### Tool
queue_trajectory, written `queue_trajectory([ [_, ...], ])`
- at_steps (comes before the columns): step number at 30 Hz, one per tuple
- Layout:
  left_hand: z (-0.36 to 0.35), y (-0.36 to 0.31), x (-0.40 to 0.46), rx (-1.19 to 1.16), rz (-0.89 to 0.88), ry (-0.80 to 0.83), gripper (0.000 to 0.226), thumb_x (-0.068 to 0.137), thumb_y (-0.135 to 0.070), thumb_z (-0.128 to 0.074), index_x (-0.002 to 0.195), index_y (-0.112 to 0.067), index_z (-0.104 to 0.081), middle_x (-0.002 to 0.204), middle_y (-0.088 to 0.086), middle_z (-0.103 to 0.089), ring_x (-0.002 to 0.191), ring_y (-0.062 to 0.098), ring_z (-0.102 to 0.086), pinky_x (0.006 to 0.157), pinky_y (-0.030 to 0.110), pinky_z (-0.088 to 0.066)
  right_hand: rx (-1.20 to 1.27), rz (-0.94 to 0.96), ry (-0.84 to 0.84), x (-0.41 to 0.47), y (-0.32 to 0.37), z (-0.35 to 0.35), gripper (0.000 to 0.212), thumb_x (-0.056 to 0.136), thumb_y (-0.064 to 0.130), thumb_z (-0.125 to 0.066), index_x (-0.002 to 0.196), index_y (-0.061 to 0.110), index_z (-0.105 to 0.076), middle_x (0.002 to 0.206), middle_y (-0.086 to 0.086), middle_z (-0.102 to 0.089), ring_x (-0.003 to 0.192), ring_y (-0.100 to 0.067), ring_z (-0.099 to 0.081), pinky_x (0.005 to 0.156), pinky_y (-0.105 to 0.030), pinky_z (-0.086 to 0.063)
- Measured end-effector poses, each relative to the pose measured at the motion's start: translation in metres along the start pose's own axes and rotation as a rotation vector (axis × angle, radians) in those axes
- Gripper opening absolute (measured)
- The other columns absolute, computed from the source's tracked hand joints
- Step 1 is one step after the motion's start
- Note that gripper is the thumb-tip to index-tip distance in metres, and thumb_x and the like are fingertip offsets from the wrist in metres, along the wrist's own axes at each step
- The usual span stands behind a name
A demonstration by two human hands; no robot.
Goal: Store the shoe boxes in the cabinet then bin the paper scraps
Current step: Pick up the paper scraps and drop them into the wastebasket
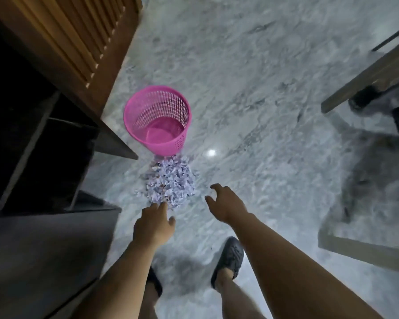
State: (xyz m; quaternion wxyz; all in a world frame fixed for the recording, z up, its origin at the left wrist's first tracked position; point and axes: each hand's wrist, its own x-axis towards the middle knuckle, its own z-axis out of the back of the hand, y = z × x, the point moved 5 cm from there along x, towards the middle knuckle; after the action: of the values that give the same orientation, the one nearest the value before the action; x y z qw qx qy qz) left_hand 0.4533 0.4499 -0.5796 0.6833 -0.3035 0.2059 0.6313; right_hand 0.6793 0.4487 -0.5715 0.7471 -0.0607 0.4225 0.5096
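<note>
A heap of pale lilac paper scraps [171,180] lies on the marble floor just in front of a pink mesh bin [157,120], which stands upright with nothing in it. My left hand [153,223] reaches down at the near edge of the heap, fingers spread, holding nothing. My right hand [225,202] hovers to the right of the heap, fingers curled apart and empty. The dark cabinet [32,146] stands open on the left; its inside is too dark to make out any shoe boxes.
The cabinet's slatted wooden door [78,42] swings out at the upper left beside the bin. A wooden bench or table [366,84] stands at the right, with dark shoes under it. My own feet in dark shoes [228,256] stand below the heap.
</note>
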Motion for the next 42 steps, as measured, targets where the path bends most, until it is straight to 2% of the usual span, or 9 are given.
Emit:
queue_trajectory([
  [6,-0.155,0.081,0.224,0.085,-0.077,-0.062,0.075,0.094,-0.055,-0.049,0.158,-0.029,-0.021,0.166,0.005,-0.018,0.153,0.033,-0.014,0.113,0.048,-0.037,-0.086,0.063,0.0,0.223,-0.035,-0.142,0.05,0.102,0.045,-0.048,0.149,0.031,-0.041,0.141,-0.011,-0.049,0.13,-0.033,-0.051,0.104,-0.046,-0.047],
  [13,-0.256,0.166,0.416,0.046,-0.205,-0.221,0.093,0.081,-0.089,-0.032,0.154,-0.052,0.013,0.168,0.001,0.02,0.154,0.032,0.018,0.123,0.056,-0.012,-0.243,0.108,-0.153,0.395,-0.049,-0.285,0.06,0.098,0.058,-0.046,0.151,0.039,-0.025,0.154,-0.013,-0.028,0.137,-0.037,-0.037,0.099,-0.057,-0.048],
  [18,-0.272,0.157,0.452,0.04,-0.366,-0.252,0.082,0.09,-0.074,-0.044,0.155,-0.052,0.001,0.169,0.0,0.003,0.153,0.027,-0.005,0.117,0.053,-0.026,-0.303,0.163,-0.268,0.435,-0.062,-0.321,0.057,0.098,0.056,-0.049,0.145,0.033,-0.026,0.154,-0.015,-0.023,0.134,-0.036,-0.039,0.091,-0.055,-0.055],
  [22,-0.276,0.137,0.467,0.092,-0.461,-0.363,0.067,0.087,-0.043,-0.059,0.148,-0.031,-0.035,0.151,0.004,-0.032,0.131,0.033,-0.038,0.098,0.042,-0.046,-0.223,0.235,-0.343,0.454,-0.068,-0.318,0.044,0.098,0.034,-0.057,0.136,0.023,-0.038,0.144,-0.012,-0.034,0.125,-0.032,-0.047,0.083,-0.046,-0.058],
  [26,-0.272,0.116,0.473,0.038,-0.479,-0.22,0.077,0.074,-0.02,-0.075,0.143,-0.023,-0.042,0.136,0.001,-0.041,0.126,0.028,-0.038,0.08,0.037,-0.048,-0.156,0.215,-0.374,0.454,-0.078,-0.296,0.038,0.094,0.023,-0.057,0.131,0.019,-0.051,0.126,-0.012,-0.049,0.111,-0.035,-0.055,0.078,-0.039,-0.05],
  [29,-0.256,0.095,0.46,-0.052,-0.512,-0.346,0.043,0.087,-0.027,-0.069,0.127,-0.023,-0.053,0.121,-0.001,-0.054,0.116,0.025,-0.05,0.076,0.034,-0.045,-0.042,0.265,-0.43,0.439,-0.085,-0.279,0.024,0.092,0.026,-0.058,0.114,0.017,-0.058,0.109,-0.009,-0.052,0.096,-0.034,-0.059,0.073,-0.037,-0.05],
  [32,-0.241,0.078,0.45,-0.084,-0.593,-0.421,0.027,0.085,-0.03,-0.071,0.106,-0.024,-0.055,0.098,-0.009,-0.052,0.095,0.019,-0.055,0.066,0.031,-0.041,0.101,0.321,-0.554,0.43,-0.087,-0.253,0.009,0.087,0.023,-0.059,0.093,0.016,-0.057,0.092,-0.004,-0.052,0.079,-0.031,-0.058,0.063,-0.037,-0.048],
  [38,-0.176,0.062,0.423,-0.179,-0.677,-0.577,0.022,0.079,-0.02,-0.062,0.1,-0.02,-0.055,0.089,-0.009,-0.052,0.078,0.014,-0.051,0.061,0.032,-0.042,0.5,0.409,-0.754,0.409,-0.063,-0.189,0.01,0.082,0.016,-0.07,0.082,0.015,-0.06,0.079,-0.004,-0.063,0.073,-0.025,-0.061,0.068,-0.04,-0.052],
  [42,-0.11,0.055,0.382,-0.378,-0.702,-0.734,0.022,0.078,-0.006,-0.066,0.086,-0.021,-0.052,0.076,-0.009,-0.049,0.065,0.015,-0.047,0.054,0.031,-0.036,0.814,0.577,-0.8,0.37,-0.005,-0.122,0.016,0.082,0.009,-0.074,0.079,0.003,-0.059,0.074,-0.023,-0.065,0.061,-0.034,-0.063,0.054,-0.041,-0.048],
])
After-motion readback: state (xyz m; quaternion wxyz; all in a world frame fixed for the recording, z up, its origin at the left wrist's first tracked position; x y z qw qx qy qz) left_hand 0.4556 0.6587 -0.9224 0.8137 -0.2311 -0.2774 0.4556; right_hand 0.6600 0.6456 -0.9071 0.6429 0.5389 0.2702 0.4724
